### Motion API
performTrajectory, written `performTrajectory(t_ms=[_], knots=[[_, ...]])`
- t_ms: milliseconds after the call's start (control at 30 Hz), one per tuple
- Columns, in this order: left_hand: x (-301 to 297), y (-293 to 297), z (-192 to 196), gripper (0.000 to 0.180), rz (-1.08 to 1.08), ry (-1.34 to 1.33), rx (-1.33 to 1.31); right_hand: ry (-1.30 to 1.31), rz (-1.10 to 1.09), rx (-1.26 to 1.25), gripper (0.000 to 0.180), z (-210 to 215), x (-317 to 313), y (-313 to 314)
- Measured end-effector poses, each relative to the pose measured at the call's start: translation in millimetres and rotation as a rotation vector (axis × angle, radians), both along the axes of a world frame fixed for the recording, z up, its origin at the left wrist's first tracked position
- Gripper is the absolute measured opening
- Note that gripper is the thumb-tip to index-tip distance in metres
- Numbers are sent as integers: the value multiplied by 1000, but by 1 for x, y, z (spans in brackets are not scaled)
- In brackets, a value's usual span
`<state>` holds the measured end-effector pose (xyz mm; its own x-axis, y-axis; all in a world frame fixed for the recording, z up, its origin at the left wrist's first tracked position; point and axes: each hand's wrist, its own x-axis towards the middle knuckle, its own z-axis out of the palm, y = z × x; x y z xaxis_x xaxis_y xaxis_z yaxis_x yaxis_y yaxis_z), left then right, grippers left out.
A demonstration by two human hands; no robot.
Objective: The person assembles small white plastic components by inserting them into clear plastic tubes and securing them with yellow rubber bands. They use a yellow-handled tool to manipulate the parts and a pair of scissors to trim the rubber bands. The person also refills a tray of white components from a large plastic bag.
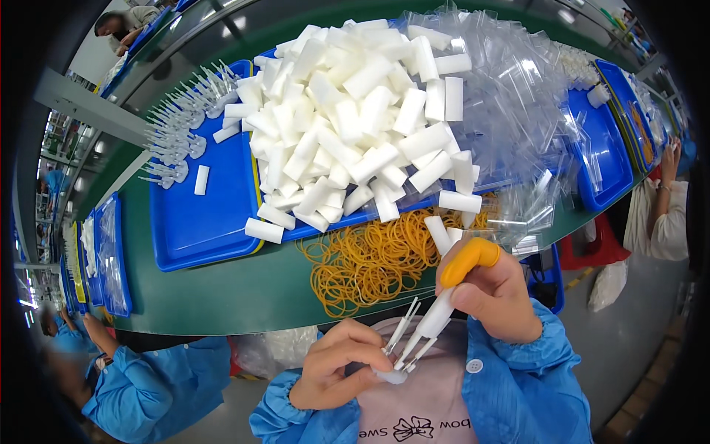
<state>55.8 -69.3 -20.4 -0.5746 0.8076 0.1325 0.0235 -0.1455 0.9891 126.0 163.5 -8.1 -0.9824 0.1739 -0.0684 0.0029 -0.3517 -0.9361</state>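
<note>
Low in front of my chest, my left hand (336, 370) pinches the base of a white pronged plastic piece (392, 376), its thin prongs pointing up and to the right. A white cylinder (435, 318) sits in line with one of those prongs, gripped from above by my right hand (503, 296). One right finger wears an orange finger cot (472, 260). Just beyond that finger, another white cylinder (438, 234) sticks up; I cannot tell whether my hand touches it. A tangle of yellow-brown rubber bands (370, 266) lies on the green table beyond my hands.
A large heap of white foam-like cylinders (347, 126) fills the middle, with clear plastic tubes (510, 103) to its right. On the left, a blue tray (200, 237) holds rows of white pronged pieces (174, 144). Co-workers sit at left (155, 385) and right (669, 222).
</note>
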Motion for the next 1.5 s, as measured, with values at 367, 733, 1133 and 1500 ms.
performTrajectory(t_ms=[367, 733, 1133, 1500], knots=[[11, 3, -3, 25, 234, 157, -56, 211, 208, 380, 23, 0, 2, -5], [5, 8, -13, 26, 810, -109, 194, 54, -279, 1547, 35, 5, -5, 24], [4, 12, -15, 23, 777, -131, 193, 39, -311, 1588, 21, -12, -19, 11], [4, 3, -17, 6, 290, -21, 246, -31, -125, 352, 17, 24, 11, 17]])
